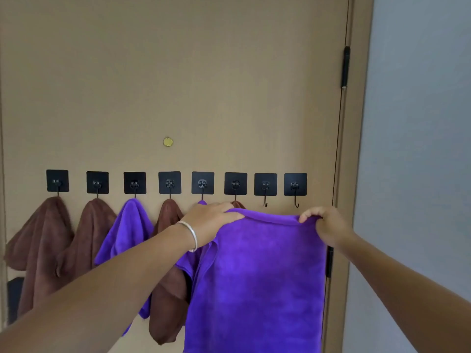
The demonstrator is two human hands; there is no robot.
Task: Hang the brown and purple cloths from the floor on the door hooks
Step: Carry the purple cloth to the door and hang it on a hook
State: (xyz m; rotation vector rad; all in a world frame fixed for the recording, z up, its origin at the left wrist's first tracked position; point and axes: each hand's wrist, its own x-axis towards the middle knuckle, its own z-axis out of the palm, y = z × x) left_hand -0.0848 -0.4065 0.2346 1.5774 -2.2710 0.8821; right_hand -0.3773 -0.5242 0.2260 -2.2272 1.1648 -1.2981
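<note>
Presently one purple cloth (260,276) is held spread below the door (178,72) hooks, its top edge gripped by left hand (211,220) and right hand (323,225) fingers. Of eight hooks, six are covered by hung cloths; two stay bare.

The scene is seen through a single head-worn wide-angle view, faced straight at the tan door (204,85) from close range at roughly the height of its row of black hooks (202,183), with both forearms reaching in from the bottom edge.
</note>
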